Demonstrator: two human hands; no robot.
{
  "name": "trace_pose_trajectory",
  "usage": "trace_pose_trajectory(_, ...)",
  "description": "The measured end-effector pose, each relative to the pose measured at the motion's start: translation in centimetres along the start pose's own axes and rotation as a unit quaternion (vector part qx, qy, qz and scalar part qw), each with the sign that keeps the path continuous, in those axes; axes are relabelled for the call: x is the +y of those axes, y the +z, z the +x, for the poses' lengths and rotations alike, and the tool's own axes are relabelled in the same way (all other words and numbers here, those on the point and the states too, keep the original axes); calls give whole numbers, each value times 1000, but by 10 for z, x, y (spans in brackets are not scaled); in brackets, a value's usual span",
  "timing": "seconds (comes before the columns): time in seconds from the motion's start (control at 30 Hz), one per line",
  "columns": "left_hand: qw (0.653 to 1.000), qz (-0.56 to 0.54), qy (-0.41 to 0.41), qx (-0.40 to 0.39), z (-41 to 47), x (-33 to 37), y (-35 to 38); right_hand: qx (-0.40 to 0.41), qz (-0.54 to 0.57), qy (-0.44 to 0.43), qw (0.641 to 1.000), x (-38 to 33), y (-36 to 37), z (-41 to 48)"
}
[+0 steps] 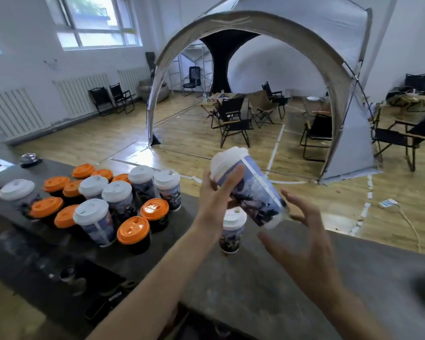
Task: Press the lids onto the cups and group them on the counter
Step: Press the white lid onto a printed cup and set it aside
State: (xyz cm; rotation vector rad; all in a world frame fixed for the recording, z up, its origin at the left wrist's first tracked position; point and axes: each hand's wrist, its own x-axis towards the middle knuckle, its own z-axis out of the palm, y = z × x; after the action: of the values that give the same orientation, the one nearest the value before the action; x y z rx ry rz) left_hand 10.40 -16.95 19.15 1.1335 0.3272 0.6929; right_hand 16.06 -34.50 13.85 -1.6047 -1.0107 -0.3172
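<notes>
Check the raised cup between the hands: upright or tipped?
Tipped: the raised cup leans, white lid up-left, base down-right, gripped by the left hand.

My left hand grips the printed cup up in the air, fingers laid across its side just under the white lid. The cup is tipped hard, lid end up and away from me, base down toward my right hand, which is spread wide just beside that base; touching or not, I can't tell. Right under the grip a lone cup stands upright on the dark counter with its lid on, and off to the left the orange-lidded cups and white-lidded cups are packed close together, all upright.
</notes>
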Motion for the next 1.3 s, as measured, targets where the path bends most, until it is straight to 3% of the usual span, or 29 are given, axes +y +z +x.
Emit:
trace_pose_trajectory(0.17, 945, 183, 227, 152, 41, 28, -87, -120, -18, 125, 985, 47, 66, 8)
trace_pose_trajectory(0.3, 872, 385, 254, 163, 73, 0, -132, -170, 1, 221, 960, 90, 109, 3)
trace_pose_trajectory(0.37, 858, 431, 238, 146, 83, -23, -143, -162, 34, 242, 956, 106, 124, -3)
trace_pose_trajectory(0.53, 874, 441, 174, 106, 103, -69, -150, -109, 58, 297, 947, 120, 147, -16)
trace_pose_trajectory(0.7, 883, 435, 134, 113, 115, -96, -149, -94, 27, 293, 951, 121, 128, -41)
trace_pose_trajectory(1.1, 896, 399, 117, 159, 108, -106, -142, -38, 70, 299, 951, 125, 61, -87)
trace_pose_trajectory(1.3, 898, 408, 101, 131, 97, -114, -142, -46, 57, 312, 947, 121, 62, -89)
